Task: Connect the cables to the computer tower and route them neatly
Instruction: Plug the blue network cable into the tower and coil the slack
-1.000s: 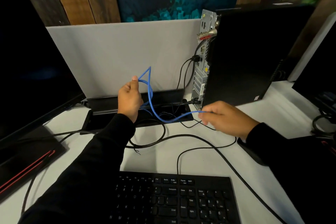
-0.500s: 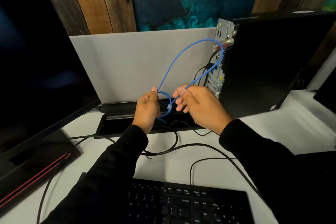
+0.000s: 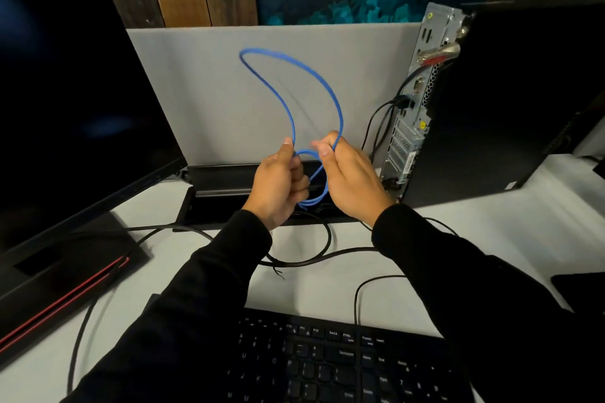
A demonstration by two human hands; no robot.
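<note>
A thin blue cable [image 3: 281, 98] arches in a tall loop in front of the grey divider. My left hand [image 3: 278, 185] pinches one side of the loop and my right hand [image 3: 352, 178] pinches the other, close together above the black cable tray [image 3: 222, 186]. More blue coils hang between my palms. The black computer tower [image 3: 510, 101] stands upright at the right, its metal rear panel [image 3: 415, 101] facing my hands, with black cables [image 3: 376, 127] plugged in.
A large dark monitor [image 3: 75, 101] with a red-striped base fills the left. A black keyboard [image 3: 343, 360] lies at the near edge. Loose black cables [image 3: 314, 258] cross the white desk between tray and keyboard. The grey divider [image 3: 203, 91] walls off the back.
My hands came together from wide apart. The blue loop that reached right to the tower half a second ago now arches up to the left, away from it.
</note>
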